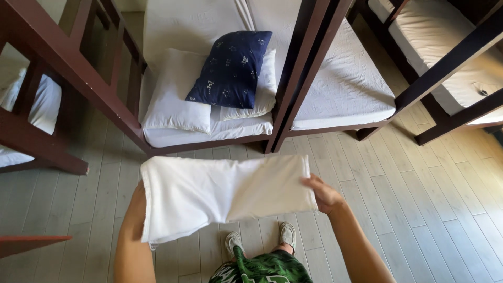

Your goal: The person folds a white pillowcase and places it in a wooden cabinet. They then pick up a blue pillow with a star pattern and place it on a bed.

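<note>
The person stands on the pale plank floor (435,209) in front of a dark wooden bunk bed (301,73), holding a white pillow in its case (220,194) stretched level at waist height. The right hand (324,195) is closed on the pillow's right end, fingers pinching the fabric. The left hand is hidden behind the pillow's left end, so I cannot tell how it grips; only the forearm shows below. On the lower mattress (346,78) lie a white pillow (175,91) and a navy patterned pillow (233,65) leaning on another white one (264,86). The held pillow sags in the middle, and the right hand's pinch looks shallow; I judge that end could slip free and drop to the floor near the shoes (287,235).
</note>
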